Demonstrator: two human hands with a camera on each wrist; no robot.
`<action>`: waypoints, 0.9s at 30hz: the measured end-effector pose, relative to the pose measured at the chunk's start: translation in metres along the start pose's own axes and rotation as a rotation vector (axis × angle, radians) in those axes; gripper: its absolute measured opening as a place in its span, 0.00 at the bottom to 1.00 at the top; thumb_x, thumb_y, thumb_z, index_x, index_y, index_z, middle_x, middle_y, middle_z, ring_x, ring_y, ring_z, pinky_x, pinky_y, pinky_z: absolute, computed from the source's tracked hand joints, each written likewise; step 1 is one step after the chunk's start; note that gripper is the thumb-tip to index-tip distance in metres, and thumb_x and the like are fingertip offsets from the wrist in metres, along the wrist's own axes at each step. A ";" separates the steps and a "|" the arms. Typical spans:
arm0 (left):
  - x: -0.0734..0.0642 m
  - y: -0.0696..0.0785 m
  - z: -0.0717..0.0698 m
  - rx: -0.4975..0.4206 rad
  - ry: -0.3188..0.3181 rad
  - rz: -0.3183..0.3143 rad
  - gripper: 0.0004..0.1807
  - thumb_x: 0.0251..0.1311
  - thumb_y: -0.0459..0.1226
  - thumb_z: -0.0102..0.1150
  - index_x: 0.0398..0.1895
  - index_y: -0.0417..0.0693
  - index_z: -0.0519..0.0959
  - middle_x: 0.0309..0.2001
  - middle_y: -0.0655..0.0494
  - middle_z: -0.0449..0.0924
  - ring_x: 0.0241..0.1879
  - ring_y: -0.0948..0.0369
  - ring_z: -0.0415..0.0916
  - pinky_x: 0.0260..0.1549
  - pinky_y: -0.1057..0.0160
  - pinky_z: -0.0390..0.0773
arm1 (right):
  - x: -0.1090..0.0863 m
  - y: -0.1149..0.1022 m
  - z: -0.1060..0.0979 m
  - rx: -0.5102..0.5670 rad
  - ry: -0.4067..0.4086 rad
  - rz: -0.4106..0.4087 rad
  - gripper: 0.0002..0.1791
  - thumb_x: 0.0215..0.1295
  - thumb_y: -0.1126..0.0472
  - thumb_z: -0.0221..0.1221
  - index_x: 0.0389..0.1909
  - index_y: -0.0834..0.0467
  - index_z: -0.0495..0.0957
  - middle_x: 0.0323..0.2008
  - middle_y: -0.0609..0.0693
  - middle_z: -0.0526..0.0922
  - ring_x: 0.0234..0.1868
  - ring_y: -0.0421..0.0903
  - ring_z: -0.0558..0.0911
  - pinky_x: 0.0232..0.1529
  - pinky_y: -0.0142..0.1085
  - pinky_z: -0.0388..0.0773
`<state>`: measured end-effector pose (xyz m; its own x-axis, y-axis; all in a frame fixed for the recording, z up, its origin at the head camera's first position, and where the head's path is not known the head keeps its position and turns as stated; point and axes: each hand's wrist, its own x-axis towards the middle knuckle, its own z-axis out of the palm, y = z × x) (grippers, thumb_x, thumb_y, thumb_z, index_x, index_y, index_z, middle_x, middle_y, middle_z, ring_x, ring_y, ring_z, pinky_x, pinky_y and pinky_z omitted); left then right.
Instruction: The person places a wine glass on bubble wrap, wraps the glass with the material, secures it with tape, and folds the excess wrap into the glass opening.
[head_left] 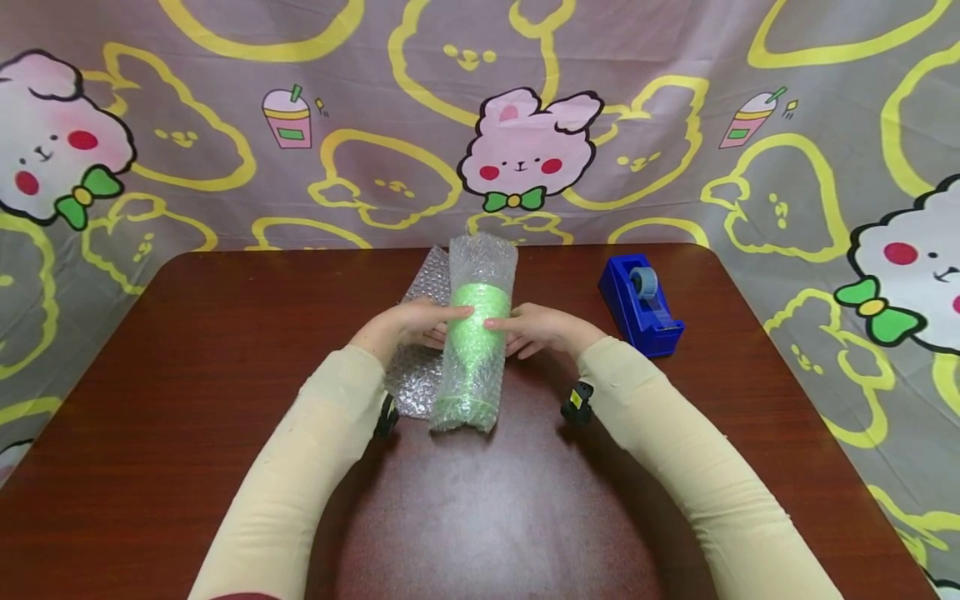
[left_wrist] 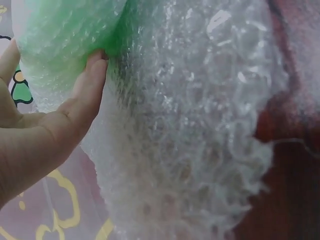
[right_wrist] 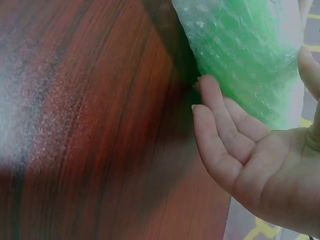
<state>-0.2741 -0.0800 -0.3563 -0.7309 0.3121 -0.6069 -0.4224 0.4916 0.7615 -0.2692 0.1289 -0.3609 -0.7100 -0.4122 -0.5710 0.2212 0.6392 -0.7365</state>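
Note:
A long green object (head_left: 480, 354) rolled in clear bubble wrap lies near the middle of the table, one end toward the back. My left hand (head_left: 416, 318) grips its left side, the thumb lying across the top. From the right, my right hand (head_left: 551, 327) holds it too, with its thumb on top and its fingers (right_wrist: 212, 92) curved low against the side. A loose flap of bubble wrap (head_left: 412, 385) spreads out to the left, partly under the roll. In the left wrist view that bubble wrap (left_wrist: 185, 110) fills the middle, beside the left fingers (left_wrist: 82, 92).
A blue tape dispenser (head_left: 641, 304) with a roll of clear tape (head_left: 643, 283) stands at the right, beyond the right forearm. The dark red-brown wooden table (head_left: 187, 375) ends at the back against a cartoon-printed cloth (head_left: 420, 100).

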 end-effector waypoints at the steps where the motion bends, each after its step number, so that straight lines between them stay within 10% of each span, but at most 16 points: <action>1: 0.000 -0.001 0.000 -0.006 -0.011 0.000 0.35 0.66 0.50 0.48 0.66 0.32 0.58 0.59 0.36 0.70 0.60 0.48 0.70 0.59 0.56 0.71 | 0.000 0.001 -0.001 0.006 -0.007 -0.005 0.33 0.70 0.44 0.47 0.61 0.68 0.64 0.50 0.63 0.80 0.50 0.52 0.81 0.50 0.44 0.79; 12: 0.003 -0.005 -0.001 -0.039 -0.100 -0.013 0.38 0.67 0.51 0.44 0.71 0.37 0.50 0.64 0.35 0.64 0.64 0.46 0.64 0.64 0.53 0.65 | -0.001 0.007 -0.006 0.096 -0.061 0.010 0.29 0.69 0.46 0.48 0.57 0.67 0.70 0.44 0.57 0.84 0.48 0.49 0.82 0.52 0.45 0.77; 27: -0.001 0.000 0.006 0.026 0.003 -0.077 0.49 0.59 0.61 0.49 0.73 0.43 0.44 0.70 0.42 0.53 0.66 0.48 0.60 0.63 0.51 0.65 | -0.007 -0.003 -0.001 0.041 0.000 0.021 0.31 0.68 0.44 0.49 0.59 0.66 0.69 0.51 0.63 0.79 0.52 0.54 0.80 0.52 0.44 0.78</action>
<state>-0.2707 -0.0757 -0.3571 -0.6985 0.2704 -0.6626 -0.4631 0.5351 0.7065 -0.2653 0.1310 -0.3546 -0.7051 -0.3985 -0.5865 0.2636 0.6205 -0.7386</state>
